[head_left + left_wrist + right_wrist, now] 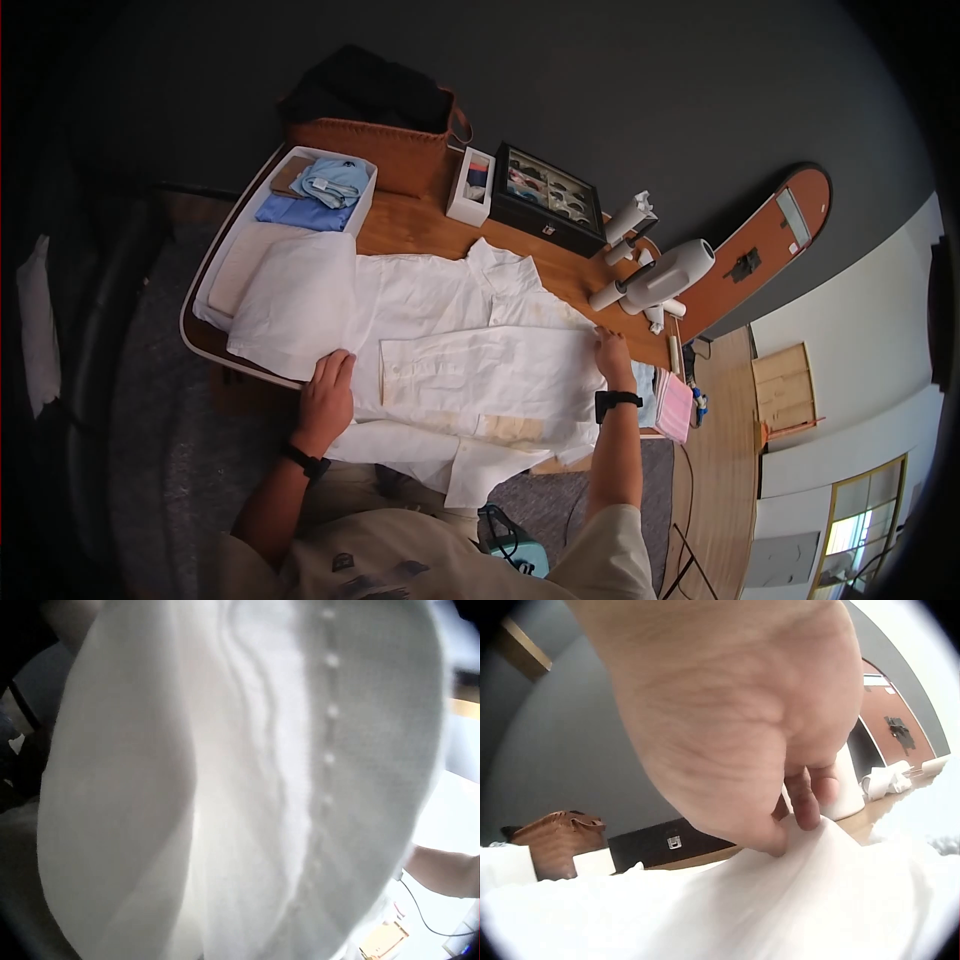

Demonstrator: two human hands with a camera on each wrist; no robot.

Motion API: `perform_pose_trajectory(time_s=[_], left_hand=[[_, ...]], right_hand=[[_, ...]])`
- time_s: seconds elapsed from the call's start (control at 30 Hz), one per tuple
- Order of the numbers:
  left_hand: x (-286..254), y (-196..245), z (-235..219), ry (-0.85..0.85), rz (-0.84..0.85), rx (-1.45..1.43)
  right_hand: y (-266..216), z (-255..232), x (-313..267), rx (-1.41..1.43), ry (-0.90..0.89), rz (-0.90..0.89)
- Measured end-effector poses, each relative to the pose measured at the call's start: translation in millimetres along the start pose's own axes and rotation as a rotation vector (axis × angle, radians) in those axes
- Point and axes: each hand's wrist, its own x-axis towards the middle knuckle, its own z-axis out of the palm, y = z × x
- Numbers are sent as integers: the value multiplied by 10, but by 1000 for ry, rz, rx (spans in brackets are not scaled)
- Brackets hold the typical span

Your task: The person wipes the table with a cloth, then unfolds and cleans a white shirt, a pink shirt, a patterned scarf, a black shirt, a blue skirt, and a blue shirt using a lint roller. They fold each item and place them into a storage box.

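A white long-sleeved shirt [470, 320] lies spread over the wooden table, its collar toward the far side. One sleeve [440, 365] is folded across the body; the other hangs over the near edge. Yellowish-brown stains mark the cloth. At the shirt's left end, my left hand [327, 400] holds the hem, fingers over the cloth and thumb hidden. White fabric [247, 780] with a stitched edge fills most of the left wrist view and covers those fingers. My right hand [742, 727] pinches a raised fold of the shirt [772, 885] at the shoulder side, between thumb and fingers.
A white tray [368, 200] holds folded blue clothes, with white cloth beside them. Behind stand a brown basket [365, 150], a small white box [455, 205] and a black display case [545, 232]. A white handheld appliance [672, 275] and pink cloth [676, 405] lie at the right.
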Motion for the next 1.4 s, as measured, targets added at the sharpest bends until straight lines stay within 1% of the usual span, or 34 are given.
perform_pose_trajectory(time_s=[0.13, 0.17, 0.2, 0.23, 0.27, 0.3, 0.33, 0.4, 0.47, 0.5, 0.53, 0.57, 0.6, 0.67, 0.77, 0.8, 0.83, 0.87, 0.9, 0.97, 1.0, 1.07, 1.1, 1.17, 1.2, 1.23, 1.3, 1.33, 1.37, 1.4], left_hand=[[2, 1, -6, 17, 10, 0], [2, 3, -9, 26, 18, -4], [2, 4, -12, 27, 17, -3], [2, 8, -18, 25, 19, -11], [8, 9, -23, 24, 20, -17], [16, 16, -34, 25, 15, -14], [20, 31, -48, 21, 14, -16], [13, 24, -42, 12, 9, -18], [12, 15, -8, 43, 26, 2], [8, 15, 8, 37, 23, 1], [16, 10, 20, 31, 9, 9], [10, 10, 34, 22, -3, 15], [-4, 18, 35, 12, 3, 13], [13, 22, 27, 4, -12, 5], [-10, -15, 69, -20, -12, 4], [6, -25, 51, -23, -8, 3], [4, -35, 17, -25, -4, -61], [2, -27, -23, -31, 0, -126], [4, 5, -65, -42, 2, -128], [46, 81, -164, 66, -24, -178], [81, 146, -237, 59, -26, -177], [167, 286, -410, 242, -169, -329], [224, 275, -467, 242, -175, -319], [374, 233, -579, 403, -174, -460], [468, 258, -653, 421, -230, -625], [547, 286, -753, 421, -233, -616], [717, 362, -968, 299, -258, -592], [815, 427, -1057, 267, -240, -463], [860, 406, -1036, 265, -240, -461], [901, 378, -986, 277, -205, -426]], right_hand=[[228, 78, 93, -88, 11, 0], [270, 129, 77, -133, 54, 12], [255, 136, 43, -178, 97, 26], [240, 145, 10, -178, 96, 26], [212, 166, -6, -192, 119, 80], [116, 161, -22, -206, 141, 132], [-4, 170, -66, -205, 138, 128], [-355, 200, -191, -280, 367, 30], [-924, 155, -358, -39, 287, -79], [-1236, 135, -494, 50, 265, -229], [-1545, 101, -613, 68, 234, -355], [-1841, 93, -760, 129, 216, -378], [-2101, 123, -861, 181, 158, -394], [-2462, 84, -1072, 147, 15, -358], [-2556, 288, -1184, 115, 8, -321], [-2558, 303, -1184, 99, 37, -326], [-2553, 319, -1184, 100, 35, -322], [-2544, 335, -1177, 106, 69, -334], [-2536, 340, -1188, 111, 101, -341], [-2524, 370, -1193, 112, 116, -334], [-2530, 391, -1188, 114, 135, -341], [-2540, 390, -1188, 115, 127, -335], [-2545, 386, -1182, 111, 128, -332], [-2548, 385, -1191, 119, 95, -325], [-2551, 381, -1186, 118, 111, -326], [-2551, 382, -1189, 116, 127, -324], [-2548, 393, -1187, 119, 133, -323], [-2546, 393, -1186, 122, 138, -325], [-2542, 390, -1194, 123, 143, -326], [-2542, 386, -1202, 125, 144, -325]])
